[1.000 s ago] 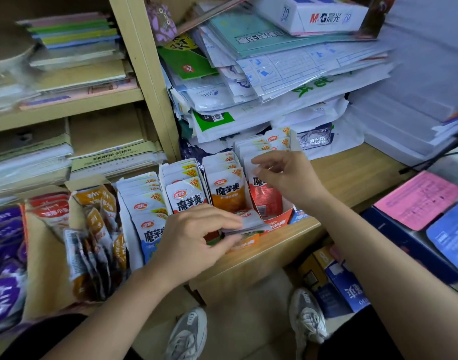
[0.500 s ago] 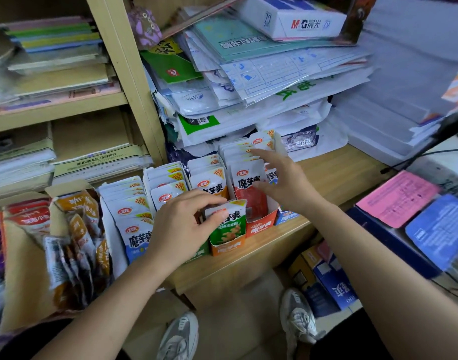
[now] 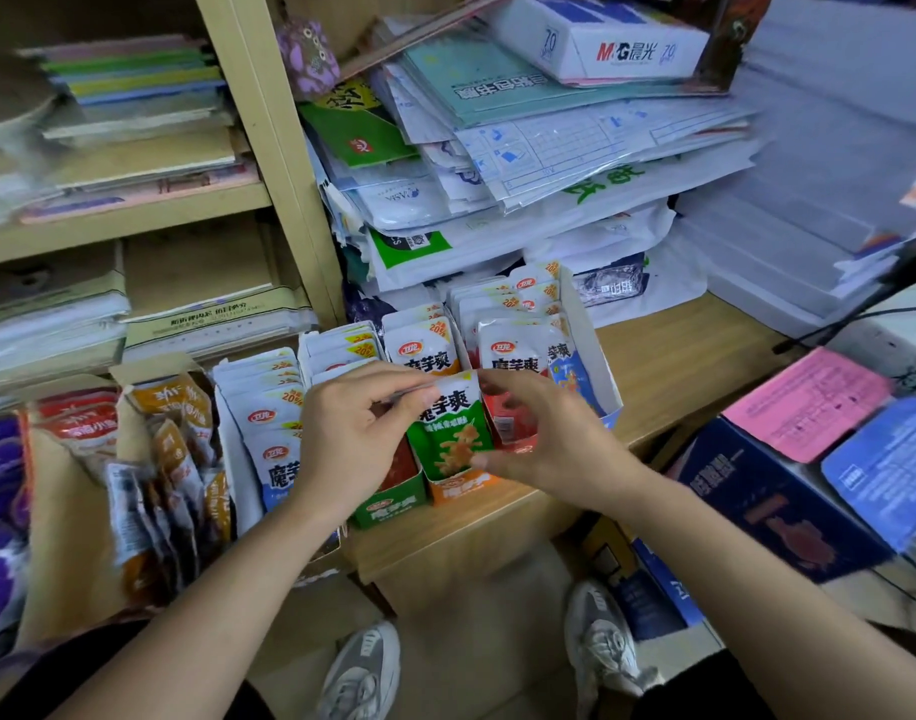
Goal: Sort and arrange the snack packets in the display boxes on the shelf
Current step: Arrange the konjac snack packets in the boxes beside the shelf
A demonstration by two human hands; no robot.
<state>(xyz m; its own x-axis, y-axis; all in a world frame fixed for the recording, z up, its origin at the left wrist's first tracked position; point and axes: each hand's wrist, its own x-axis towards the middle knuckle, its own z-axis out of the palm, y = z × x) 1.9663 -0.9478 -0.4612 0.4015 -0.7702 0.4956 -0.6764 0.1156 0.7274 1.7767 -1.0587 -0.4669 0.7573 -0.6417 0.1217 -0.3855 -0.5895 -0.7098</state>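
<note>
While upright, green pkt (image 3: 448, 433) pinched, both hands (L (image 3: 354, 433), R (image 3: 544, 439)).

We see a green snack packet (image 3: 453, 433) standing upright at the front of the orange display box (image 3: 458, 485). Behind that box, white-topped packets (image 3: 423, 345) stand in upright rows; red packets (image 3: 513, 366) stand to its right.
</note>
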